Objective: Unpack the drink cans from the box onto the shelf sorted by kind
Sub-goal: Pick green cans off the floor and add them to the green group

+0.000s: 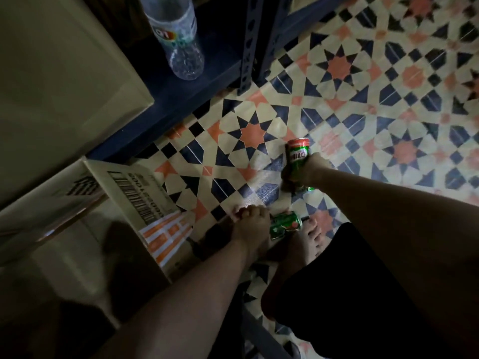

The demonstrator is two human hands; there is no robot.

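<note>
1. The right hand point(300, 172) has its fingers wrapped round the middle of a slim green metal drink can with a red band at its top point(298, 156), held upright above the patterned tile floor point(363, 86). The word "MILO" reads on its side.
2. The left hand point(248, 226) grips a second green drink can with red printing point(285, 225), lying tilted, low by the person's bare foot point(311, 237); its label is too blurred to read.
3. Judged as sealed cans: rigid, fairly heavy for their size, smooth and possibly slippery, so a full wrap round the mid-body suits best; a drop would dent them.
4. The open cardboard box point(145, 193) sits on the floor at left, its flap showing a barcode and orange stripes; the digits are not legible.
5. The dark blue metal shelf point(220, 81) carries a clear plastic water bottle point(178, 40) with a partly readable label.
</note>
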